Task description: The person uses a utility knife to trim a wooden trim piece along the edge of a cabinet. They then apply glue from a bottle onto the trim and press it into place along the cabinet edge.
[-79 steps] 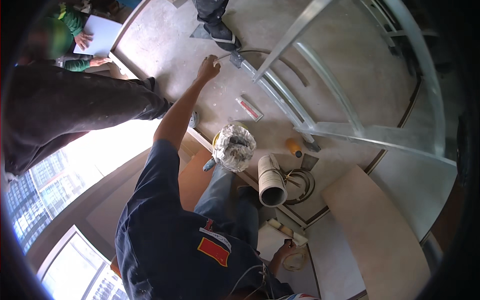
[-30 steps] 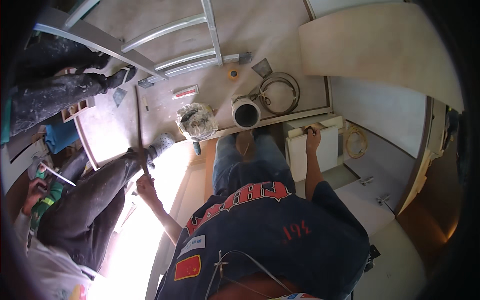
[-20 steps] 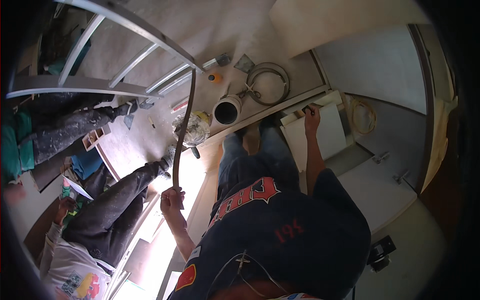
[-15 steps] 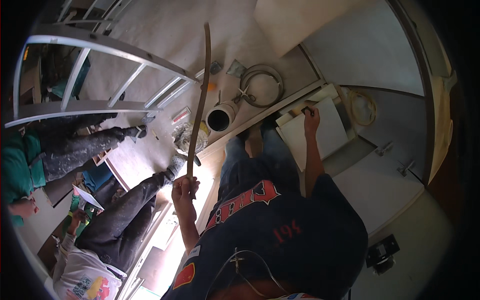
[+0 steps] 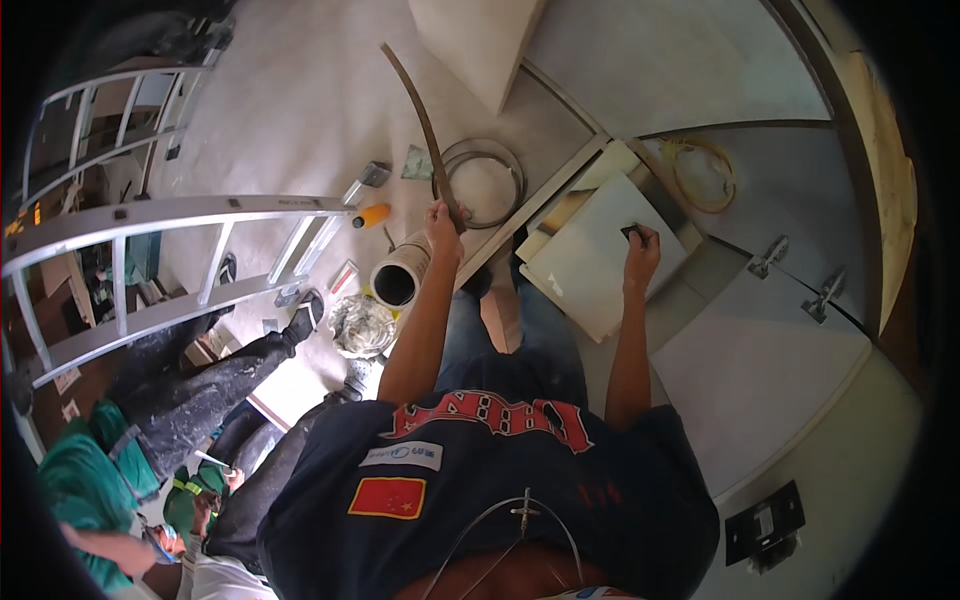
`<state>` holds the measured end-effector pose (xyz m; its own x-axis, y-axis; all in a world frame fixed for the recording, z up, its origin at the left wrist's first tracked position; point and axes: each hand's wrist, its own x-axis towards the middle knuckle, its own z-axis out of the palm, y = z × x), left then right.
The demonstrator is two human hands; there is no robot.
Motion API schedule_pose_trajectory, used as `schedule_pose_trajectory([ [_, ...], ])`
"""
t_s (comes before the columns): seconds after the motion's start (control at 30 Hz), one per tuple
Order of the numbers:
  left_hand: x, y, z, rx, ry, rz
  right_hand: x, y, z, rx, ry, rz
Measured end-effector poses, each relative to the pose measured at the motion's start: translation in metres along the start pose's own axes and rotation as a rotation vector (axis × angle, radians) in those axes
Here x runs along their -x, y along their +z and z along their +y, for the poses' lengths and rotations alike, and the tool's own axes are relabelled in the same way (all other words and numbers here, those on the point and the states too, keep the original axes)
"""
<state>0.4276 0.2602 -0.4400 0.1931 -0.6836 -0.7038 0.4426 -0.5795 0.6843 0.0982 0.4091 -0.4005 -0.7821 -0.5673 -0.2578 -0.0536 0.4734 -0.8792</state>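
My left hand (image 5: pixel 443 228) is closed on the lower end of a long, thin brown strip (image 5: pixel 426 122), which stretches away from me and bends to the left at its far end. Below that hand stands a pale round tub (image 5: pixel 411 259) with a dark inside. My right hand (image 5: pixel 643 254) pinches a small dark piece (image 5: pixel 630 230), its kind too small to tell. It is over a whitish board (image 5: pixel 590 265) that lies tilted on my right. Just beyond the left hand, a coil of similar strip (image 5: pixel 519 180) rests on the floor, partly covered by the held strip.
An aluminium ladder (image 5: pixel 180 212) lies across the left, with people in dark, dusty trousers (image 5: pixel 215 375) beyond it. Crumpled plastic (image 5: pixel 362 325) and an orange bottle (image 5: pixel 372 215) are on the floor. To the right are a yellow coil (image 5: pixel 733 180) and a hinged white panel (image 5: pixel 770 380).
My left hand has moved forward and rightward with the strip, from beside my body to above the tub. My right hand stays over the board. The whole view has shifted.
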Motion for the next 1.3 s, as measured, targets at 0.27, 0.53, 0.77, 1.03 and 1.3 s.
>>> schedule_pose_trajectory([
  [0.27, -0.069, 0.019, -0.084, -0.313, -0.429, -0.112, 0.007, 0.002, 0.025, -0.161, -0.014, 0.043],
  [0.53, -0.01, 0.024, -0.057, -0.715, -0.23, -0.28, -0.054, 0.044, 0.003, -0.423, -0.06, 0.278],
  [0.77, 0.063, 0.158, 0.048, -0.745, 0.482, -0.701, -0.158, 0.088, -0.054, -0.426, -0.233, 0.706],
  [1.03, 0.203, 0.446, 0.23, -0.243, 1.971, -0.906, -0.167, 0.114, -0.09, -0.308, -0.257, 0.834],
  [1.3, 0.186, 0.535, 0.227, 0.028, 2.134, -0.984, -0.164, 0.118, -0.096, -0.187, -0.19, 0.806],
])
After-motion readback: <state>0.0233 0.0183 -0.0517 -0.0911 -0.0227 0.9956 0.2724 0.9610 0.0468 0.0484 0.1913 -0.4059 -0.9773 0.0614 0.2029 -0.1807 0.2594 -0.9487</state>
